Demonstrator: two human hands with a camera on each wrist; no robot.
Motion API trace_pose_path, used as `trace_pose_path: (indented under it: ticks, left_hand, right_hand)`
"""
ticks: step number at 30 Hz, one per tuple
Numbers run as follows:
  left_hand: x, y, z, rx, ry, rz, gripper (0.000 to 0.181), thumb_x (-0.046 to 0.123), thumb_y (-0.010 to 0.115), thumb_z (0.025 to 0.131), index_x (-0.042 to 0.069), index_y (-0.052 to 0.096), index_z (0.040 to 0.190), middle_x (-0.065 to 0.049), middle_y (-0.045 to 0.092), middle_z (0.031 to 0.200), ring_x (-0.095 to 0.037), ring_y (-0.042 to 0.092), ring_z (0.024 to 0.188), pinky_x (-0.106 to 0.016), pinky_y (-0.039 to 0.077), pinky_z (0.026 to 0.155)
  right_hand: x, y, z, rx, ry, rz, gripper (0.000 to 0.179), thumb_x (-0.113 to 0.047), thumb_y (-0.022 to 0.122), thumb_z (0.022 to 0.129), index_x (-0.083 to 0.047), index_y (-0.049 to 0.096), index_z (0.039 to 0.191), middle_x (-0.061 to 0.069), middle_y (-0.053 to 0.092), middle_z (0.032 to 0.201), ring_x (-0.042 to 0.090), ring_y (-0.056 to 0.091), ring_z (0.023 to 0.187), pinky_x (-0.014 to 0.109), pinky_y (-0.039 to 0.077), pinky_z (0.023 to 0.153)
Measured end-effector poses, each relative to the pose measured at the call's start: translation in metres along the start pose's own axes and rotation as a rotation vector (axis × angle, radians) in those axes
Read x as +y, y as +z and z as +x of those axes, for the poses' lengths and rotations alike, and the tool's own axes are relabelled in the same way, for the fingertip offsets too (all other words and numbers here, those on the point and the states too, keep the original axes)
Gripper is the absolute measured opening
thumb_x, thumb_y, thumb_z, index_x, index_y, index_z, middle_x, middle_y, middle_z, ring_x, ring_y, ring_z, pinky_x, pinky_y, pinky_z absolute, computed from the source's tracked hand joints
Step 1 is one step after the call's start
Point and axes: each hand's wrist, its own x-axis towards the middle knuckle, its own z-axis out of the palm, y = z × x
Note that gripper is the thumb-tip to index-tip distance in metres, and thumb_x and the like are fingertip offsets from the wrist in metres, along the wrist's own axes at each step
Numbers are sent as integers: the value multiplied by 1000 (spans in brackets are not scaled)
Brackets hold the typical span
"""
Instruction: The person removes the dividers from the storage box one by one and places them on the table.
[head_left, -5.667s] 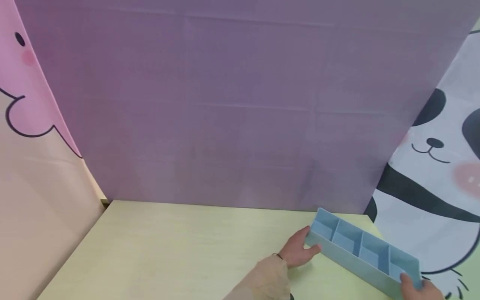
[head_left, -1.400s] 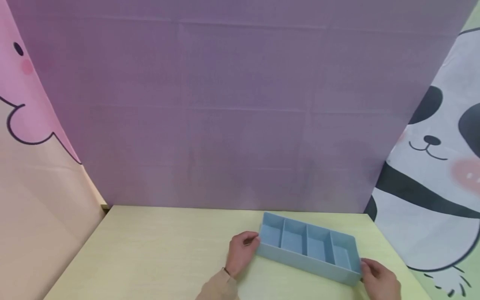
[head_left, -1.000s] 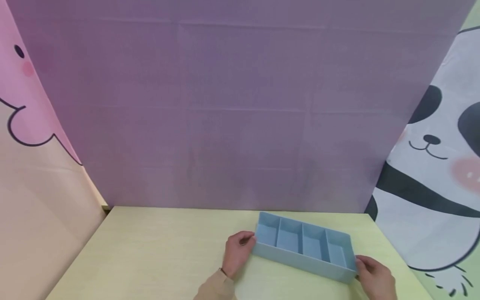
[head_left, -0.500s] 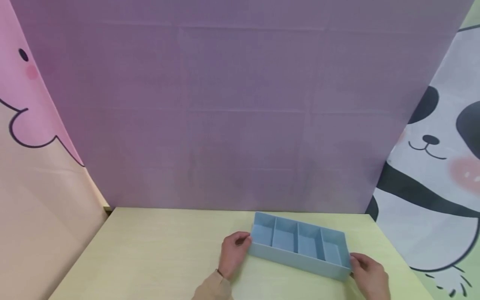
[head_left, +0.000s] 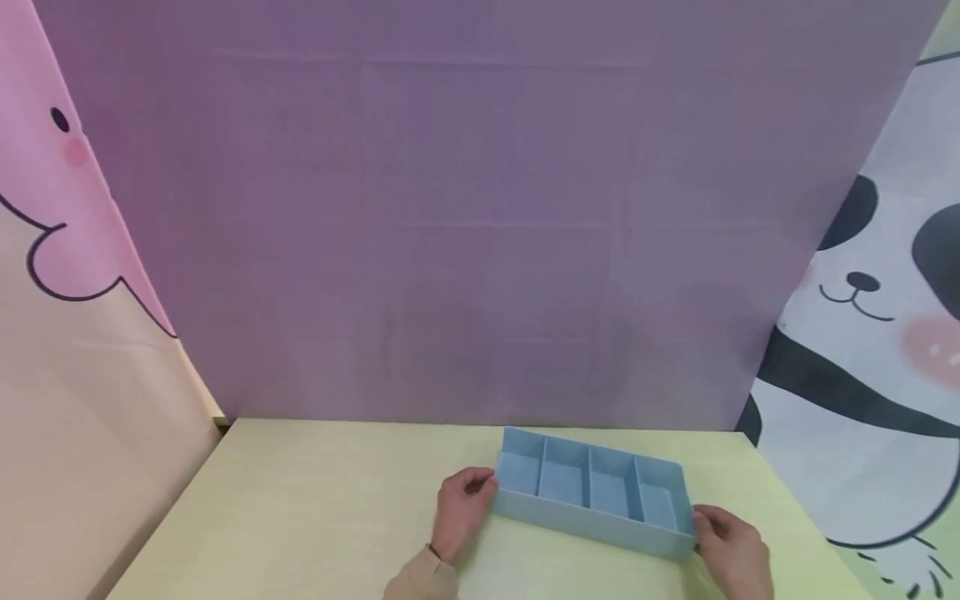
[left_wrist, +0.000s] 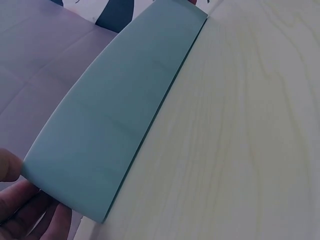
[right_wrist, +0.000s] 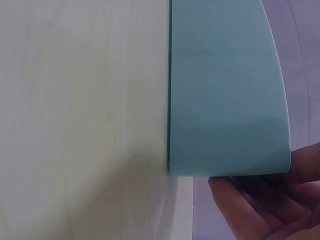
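A light blue storage box [head_left: 592, 527], divided into a row of several bare compartments, lies slantwise on the table's right half, its left end farther back. At that left end, my left hand [head_left: 463, 512] grips the wall with thumb and fingers. My right hand [head_left: 733, 550] holds the opposite end the same way. The left wrist view has the box's long front wall [left_wrist: 110, 110] running away from the left fingers [left_wrist: 42, 210], its bottom edge along the tabletop. In the right wrist view, fingers [right_wrist: 240, 205] press the end wall, with the thumb near the rim corner.
The pale wooden table [head_left: 300, 508] stretches left of the box. Behind it hangs a purple cloth backdrop [head_left: 480, 233]. A pink and beige cloth [head_left: 82, 400] borders the left side, and a panda-print cloth [head_left: 862, 417] the right.
From the table's right edge, the box has slid left and turned less slanted, both hands staying at its ends. In the last second it has shifted slightly farther left.
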Motion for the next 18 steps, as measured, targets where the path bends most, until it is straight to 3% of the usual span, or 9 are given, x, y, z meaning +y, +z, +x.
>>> trace_pose_path:
  ticks: [8,18]
  left_hand:
    - [-2,-4,0,5,-11,8,18,14,67,88,1,70,99,-2,70,89,-14,64,82,-28,50,76]
    - [-4,-12,0,19,15,10,17,14,67,87,0,71,98,-3,70,88,-14,63,81,-26,50,73]
  right_hand:
    - [-2,5,-3,46,-54,-22,37,-18,50,96,8,57,121,31,57,120,45,57,106,46,52,78]
    - [-8,10,-4,-5,-35,24,38,-16,47,98,10,53,124,33,55,122,45,55,110,40,54,75]
